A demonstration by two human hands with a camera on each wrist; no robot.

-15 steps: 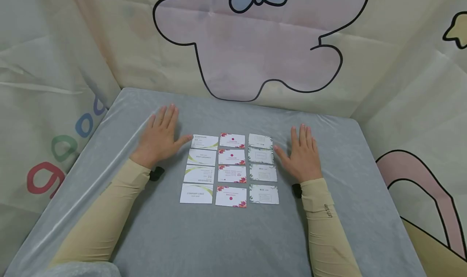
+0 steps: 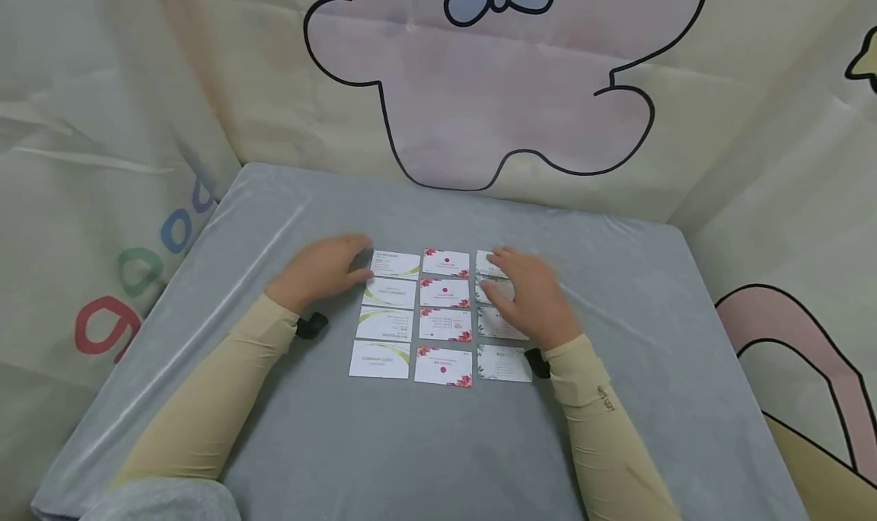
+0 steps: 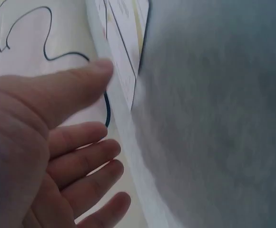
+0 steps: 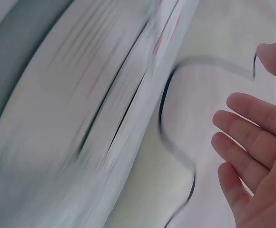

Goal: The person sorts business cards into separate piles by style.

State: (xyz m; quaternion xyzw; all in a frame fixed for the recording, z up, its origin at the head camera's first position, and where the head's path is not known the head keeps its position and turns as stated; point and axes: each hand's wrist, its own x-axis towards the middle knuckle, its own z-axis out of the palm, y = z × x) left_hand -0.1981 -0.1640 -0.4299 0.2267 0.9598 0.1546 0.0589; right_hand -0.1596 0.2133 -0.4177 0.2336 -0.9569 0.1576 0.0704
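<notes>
Business cards lie flat in a grid of three columns. The left column has yellow-green curves, the middle column red flowers, and the right column green leaves. My left hand is at the left edge of the top-left cards, its thumb and fingers apart. In the left wrist view this hand has relaxed fingers and nothing between them. Above the right column is my right hand, partly hiding the upper leaf cards. Its fingers are loosely bent and hold nothing in the right wrist view, where the cards look blurred.
A grey cloth covers the table. Behind it hangs a pale curtain with cartoon drawings, and more curtain closes in the left and right sides. A black band is on the left wrist, another on the right.
Both hands were spread flat beside the grid. The left has turned with its fingers bent toward the top-left cards; the right has moved left over the right column. The cards keep their layout.
</notes>
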